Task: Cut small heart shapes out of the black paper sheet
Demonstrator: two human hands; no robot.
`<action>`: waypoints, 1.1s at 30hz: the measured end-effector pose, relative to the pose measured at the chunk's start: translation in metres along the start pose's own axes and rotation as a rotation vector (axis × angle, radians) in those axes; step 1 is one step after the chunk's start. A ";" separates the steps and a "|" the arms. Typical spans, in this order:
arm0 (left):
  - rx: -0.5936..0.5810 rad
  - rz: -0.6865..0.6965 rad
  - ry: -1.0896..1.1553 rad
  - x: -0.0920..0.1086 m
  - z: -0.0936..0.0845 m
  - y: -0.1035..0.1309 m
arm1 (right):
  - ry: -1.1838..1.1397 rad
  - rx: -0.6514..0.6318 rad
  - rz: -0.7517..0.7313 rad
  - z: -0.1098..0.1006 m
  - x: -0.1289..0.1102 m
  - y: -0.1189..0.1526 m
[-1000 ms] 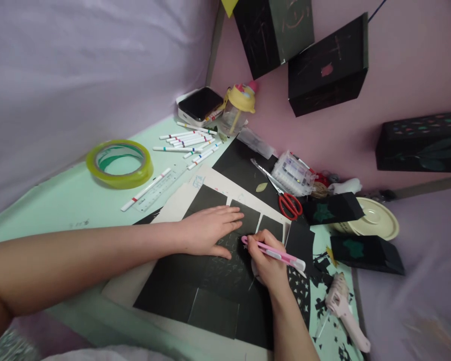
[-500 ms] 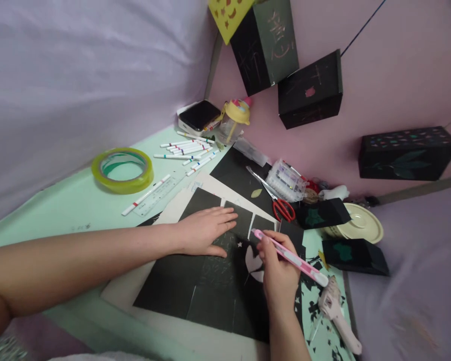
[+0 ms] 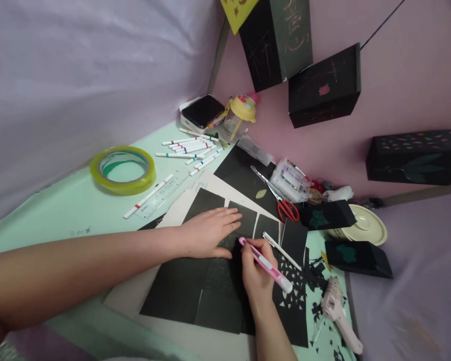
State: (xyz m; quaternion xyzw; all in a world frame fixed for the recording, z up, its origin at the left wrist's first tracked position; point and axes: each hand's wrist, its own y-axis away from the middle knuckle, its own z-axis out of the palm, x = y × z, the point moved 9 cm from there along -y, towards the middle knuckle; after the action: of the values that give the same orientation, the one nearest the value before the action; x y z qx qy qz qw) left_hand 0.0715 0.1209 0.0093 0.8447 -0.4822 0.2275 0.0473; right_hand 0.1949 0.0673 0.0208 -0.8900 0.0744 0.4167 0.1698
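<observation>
My left hand (image 3: pixel 210 233) lies flat on a sheet of black paper (image 3: pixel 176 286), fingers stretched out and thumb apart. In my right hand (image 3: pixel 259 268) is a pink and white craft knife (image 3: pixel 266 265), held like a pen. Its tip end is down at the paper, just right of my left thumb; the tip itself is too small to make out. A slim white pen (image 3: pixel 283 250) rests on the sheet beyond my right hand. Many small star and triangle holes (image 3: pixel 293 283) are cut in the paper's right part. Pale board (image 3: pixel 126 293) shows beneath the sheet.
A yellow tape roll (image 3: pixel 123 170), several white markers (image 3: pixel 190 146) and a ruler (image 3: pixel 160 198) are on the left. Red-handled scissors (image 3: pixel 287 210) lie behind the paper. A glue gun (image 3: pixel 338 311) sits among black scraps at right. Black paper boxes (image 3: pixel 325 87) hang above.
My right hand has moved left and closer to me with the craft knife, uncovering the white pen and cut holes. My left hand stays flat on the paper. The view has shifted slightly.
</observation>
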 end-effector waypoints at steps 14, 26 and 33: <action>-0.014 -0.004 -0.001 -0.002 0.003 -0.001 | 0.065 -0.015 -0.047 0.000 -0.006 0.000; -0.027 -0.006 -0.013 -0.002 0.004 -0.001 | 0.061 -0.015 -0.151 0.001 -0.020 0.000; -0.025 -0.012 0.005 -0.002 0.003 -0.002 | 0.047 -0.034 -0.137 0.003 -0.017 0.000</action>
State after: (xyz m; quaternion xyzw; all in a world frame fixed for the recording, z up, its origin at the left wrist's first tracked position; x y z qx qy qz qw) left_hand 0.0735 0.1230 0.0064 0.8464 -0.4797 0.2235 0.0605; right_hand 0.1819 0.0680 0.0317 -0.9053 0.0103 0.3843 0.1808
